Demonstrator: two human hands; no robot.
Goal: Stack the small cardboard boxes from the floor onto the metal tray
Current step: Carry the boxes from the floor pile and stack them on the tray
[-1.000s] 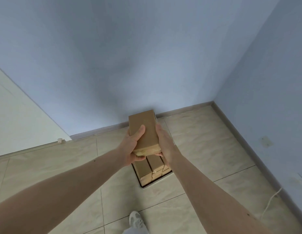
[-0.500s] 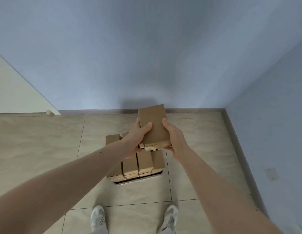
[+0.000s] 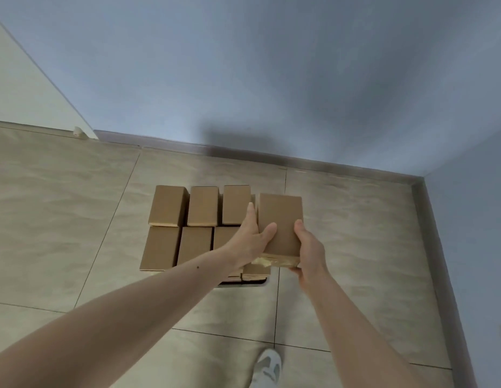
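Observation:
Both hands hold one small cardboard box [image 3: 280, 222] above the right end of the stack. My left hand [image 3: 250, 239] grips its left side with the thumb on top. My right hand [image 3: 309, 250] grips its right side and near end. Below them, several brown boxes [image 3: 184, 225] stand packed in two rows on the floor. Only a dark corner of the metal tray [image 3: 260, 282] shows under the stack's near right edge; the boxes hide the rest.
Beige tiled floor runs all round the stack. A grey skirting board [image 3: 313, 162] and blue wall lie just behind it, and the room's corner [image 3: 420, 180] is to the right. My white shoe [image 3: 267, 365] stands near the bottom edge. A pale door is at far left.
The view has tipped down and drawn closer to the stack. The held box has come lower, over the stack's right end. Both hands keep their hold.

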